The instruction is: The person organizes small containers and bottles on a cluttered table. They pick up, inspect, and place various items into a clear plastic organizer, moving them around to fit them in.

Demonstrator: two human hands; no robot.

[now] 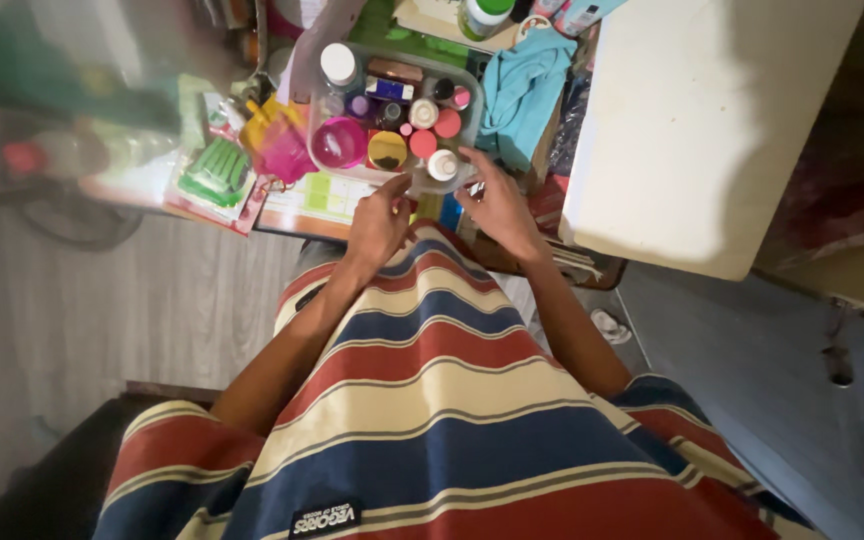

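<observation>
— What do we have between our hands?

— A clear plastic tray (472,120) full of small jars and bottles, sitting at the near edge of the desk (302,215). Our left hand (380,222) is at its near rim on the left, our right hand (500,205) at the near rim on the right.

— Are we gripping it?

— The left fingers (397,190) curl in toward the rim and seem to touch it. The right fingers (474,162) are spread loosely, tips against the near corner. Whether either hand has truly closed on the rim we cannot tell; the edge is clear and blurred.

— What sits closest to our fingers inside?

— A white-capped bottle (442,164) just beyond the right fingertips, and a jar with a dark yellow lid (387,150) just beyond the left ones.

— And around the tray?

— A pink cup (339,141) at its left end, green and yellow plastic pieces (217,170) further left, a blue cloth (522,85) on the right, a white board (702,120) beyond it.
</observation>
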